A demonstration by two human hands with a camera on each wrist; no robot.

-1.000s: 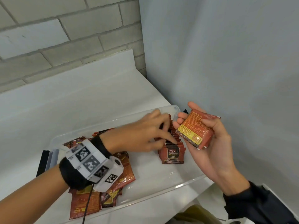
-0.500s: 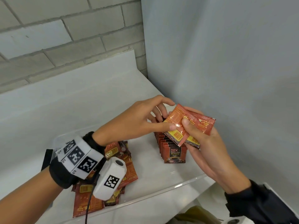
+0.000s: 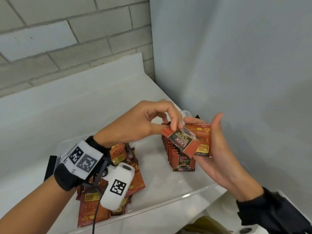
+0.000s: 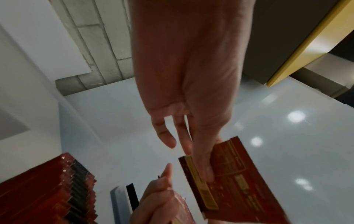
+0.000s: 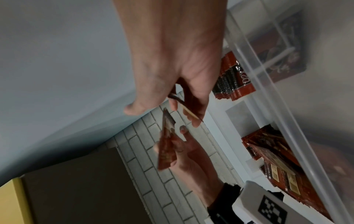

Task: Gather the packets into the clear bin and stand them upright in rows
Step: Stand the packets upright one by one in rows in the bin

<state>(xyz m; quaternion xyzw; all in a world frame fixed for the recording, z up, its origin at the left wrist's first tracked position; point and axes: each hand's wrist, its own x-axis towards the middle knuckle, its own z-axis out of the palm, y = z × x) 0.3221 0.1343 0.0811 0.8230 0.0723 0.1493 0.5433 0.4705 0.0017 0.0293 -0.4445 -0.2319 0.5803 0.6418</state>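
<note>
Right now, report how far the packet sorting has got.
Done: one upright row stands in the clear bin. In hand: the left hand pinches a single packet off the small stack held by the right hand. Left: the loose pile lying flat in the bin.

The left hand [image 3: 143, 122] is raised above the bin, its thumb and forefinger pinched on a single packet [image 3: 183, 142]. The right hand [image 3: 217, 149] is held palm up just beside it, fingers extended under a small stack of packets [image 3: 203, 141], which seems to be steadied by the thumb; the wrist view is blurred.
</note>
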